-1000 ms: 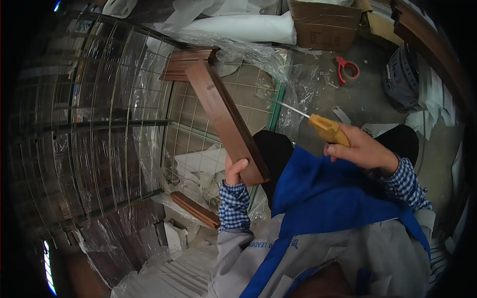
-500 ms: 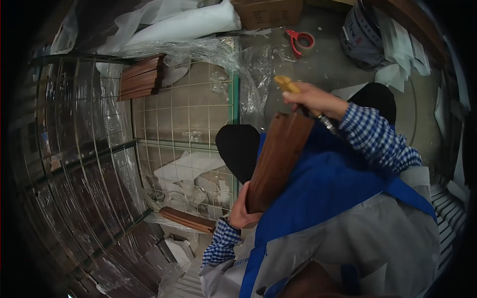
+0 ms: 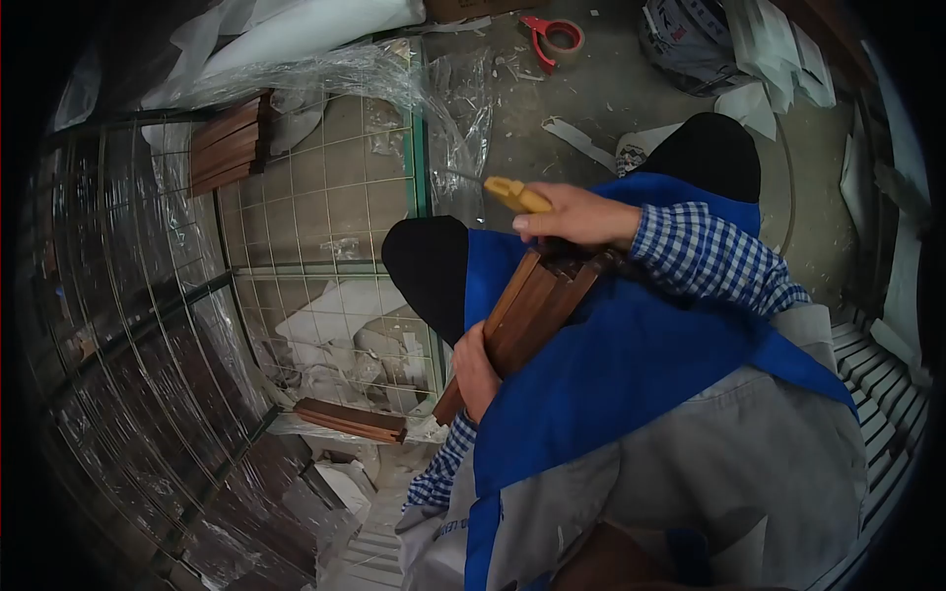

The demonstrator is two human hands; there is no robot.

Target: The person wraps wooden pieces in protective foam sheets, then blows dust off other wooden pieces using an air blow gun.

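Observation:
A bundle of reddish-brown wooden strips (image 3: 532, 310) lies tilted across my lap, its far end toward my right hand. My left hand (image 3: 476, 372) is wrapped round the near part of the bundle. Just above the far end, my right hand (image 3: 581, 215) is closed on a yellow-handled tool (image 3: 517, 194). A thin grey metal piece sticks out of the tool to the left; its exact kind is unclear. Part of the strips is hidden behind my left hand and the blue apron (image 3: 631, 345).
A wire mesh frame (image 3: 419, 187) with green bars stands on the left, partly under clear plastic film. More brown strips (image 3: 229, 148) lie at its upper left and others (image 3: 350, 421) near its lower corner. A red tape dispenser (image 3: 552, 42) and a bucket (image 3: 690, 44) are on the floor ahead.
The wooden strips have tipped lower and now show their far ends. My right hand has turned, so the yellow tool points left with its thin metal piece showing. The whole view has shifted slightly.

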